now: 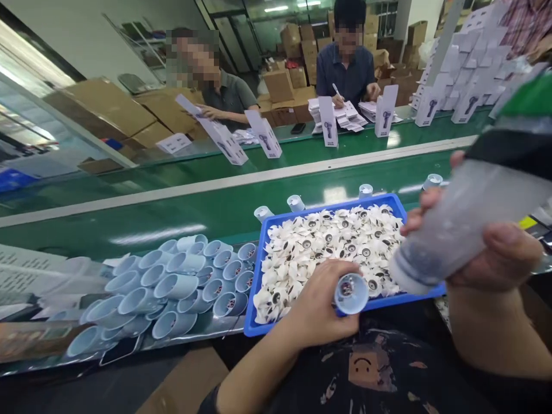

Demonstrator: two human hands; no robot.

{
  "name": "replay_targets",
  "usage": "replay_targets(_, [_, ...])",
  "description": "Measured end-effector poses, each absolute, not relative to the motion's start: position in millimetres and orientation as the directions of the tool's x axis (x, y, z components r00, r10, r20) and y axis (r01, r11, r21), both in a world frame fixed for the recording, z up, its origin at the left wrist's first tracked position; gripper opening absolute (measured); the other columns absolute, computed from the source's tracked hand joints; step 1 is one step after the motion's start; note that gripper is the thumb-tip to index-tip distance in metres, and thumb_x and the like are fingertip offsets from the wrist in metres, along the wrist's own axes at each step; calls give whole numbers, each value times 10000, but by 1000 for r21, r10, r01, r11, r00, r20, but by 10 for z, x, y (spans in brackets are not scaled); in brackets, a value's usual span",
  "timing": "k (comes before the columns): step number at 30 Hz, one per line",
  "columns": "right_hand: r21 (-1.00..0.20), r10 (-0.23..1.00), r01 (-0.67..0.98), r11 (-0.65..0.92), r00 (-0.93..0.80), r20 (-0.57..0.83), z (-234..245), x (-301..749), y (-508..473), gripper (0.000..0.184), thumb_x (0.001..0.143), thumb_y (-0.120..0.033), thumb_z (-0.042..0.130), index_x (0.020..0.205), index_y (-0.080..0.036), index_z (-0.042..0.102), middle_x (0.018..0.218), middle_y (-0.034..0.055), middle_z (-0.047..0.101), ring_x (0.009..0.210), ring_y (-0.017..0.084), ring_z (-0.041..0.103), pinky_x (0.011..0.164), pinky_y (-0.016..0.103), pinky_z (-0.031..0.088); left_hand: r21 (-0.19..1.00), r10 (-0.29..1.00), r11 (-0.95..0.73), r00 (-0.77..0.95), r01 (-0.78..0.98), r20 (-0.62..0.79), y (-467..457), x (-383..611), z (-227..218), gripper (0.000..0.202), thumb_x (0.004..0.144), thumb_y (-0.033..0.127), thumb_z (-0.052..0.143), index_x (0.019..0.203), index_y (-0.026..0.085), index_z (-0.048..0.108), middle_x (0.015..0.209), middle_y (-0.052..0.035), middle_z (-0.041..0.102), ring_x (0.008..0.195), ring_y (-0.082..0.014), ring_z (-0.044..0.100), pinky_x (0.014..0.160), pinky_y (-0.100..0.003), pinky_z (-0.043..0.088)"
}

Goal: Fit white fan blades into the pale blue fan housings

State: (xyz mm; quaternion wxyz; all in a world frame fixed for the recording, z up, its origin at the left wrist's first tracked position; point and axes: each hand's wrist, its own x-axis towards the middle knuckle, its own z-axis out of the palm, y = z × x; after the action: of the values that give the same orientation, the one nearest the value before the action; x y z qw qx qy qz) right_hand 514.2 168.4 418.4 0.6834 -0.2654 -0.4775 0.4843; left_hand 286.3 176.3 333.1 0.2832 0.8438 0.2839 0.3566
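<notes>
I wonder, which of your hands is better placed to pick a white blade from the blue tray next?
Probably the left hand: it hovers over the blue tray holding only a small housing, while the right hand grips a big bottle.

Black shirt [431, 379], smiley-box print [365, 368]

Bright, even light falls from ceiling strip lamps [276, 8]; pale glare streaks lie along the green belt [215, 214]. Shadows are soft. The bottle [470, 224] close to the lens is blurred, and the left edge bends and smears.
</notes>
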Motion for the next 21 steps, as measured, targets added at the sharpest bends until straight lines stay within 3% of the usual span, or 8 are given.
replay_targets(4, [-765, 910, -524, 376, 54, 410, 4223, 4834, 1774, 393, 705, -445, 896, 983, -267, 683, 924, -8, 642, 744, 174, 643, 627, 266, 581, 670, 664, -693, 599, 268, 447, 1758, 3213, 3396, 477, 722, 461, 782, 1076, 202, 594, 960, -66, 709, 864, -255, 677, 761, -405, 550])
replay_targets(8, [-788, 899, -478, 389, 11, 437, 4157, 4867, 1723, 414, 756, -426, 867, 1076, -278, 650, 917, 15, 642, 766, 204, 645, 624, 302, 574, 681, 665, -694, 569, 231, 484, 1752, 3301, 3431, 315, 743, 454, 749, 885, 205, 619, 817, -38, 688, 738, -225, 658, 652, -365, 530])
replay_targets(12, [-808, 894, -411, 422, 40, 447, 4155, 4914, 1664, 319, 765, -434, 851, 940, -244, 665, 922, 20, 638, 762, 195, 636, 622, 298, 575, 676, 673, -691, 570, 257, 472, 1726, 3339, 3398, 292, 718, 439, 767, 856, 237, 607, 782, -20, 666, 709, -238, 650, 623, -400, 550])
replay_targets(18, [-867, 928, -348, 357, 30, 370, 4199, 4880, 1668, 408, 704, -504, 894, 927, -260, 655, 929, -7, 636, 764, 192, 647, 638, 304, 594, 642, 669, -702, 594, 309, 446, 1679, 3354, 3482, 297, 709, 394, 794, 877, 236, 606, 801, -28, 694, 732, -261, 680, 633, -415, 572])
replay_targets(21, [-867, 937, -362, 342, 55, 346, 4187, 4930, 1686, 455, 667, -528, 909, 939, -271, 650, 943, -12, 643, 758, 192, 658, 631, 298, 605, 730, 691, -611, 656, 306, 304, 1700, 3288, 3505, 556, 654, 434, 847, 1111, 234, 601, 944, -40, 729, 801, -278, 708, 656, -407, 599])
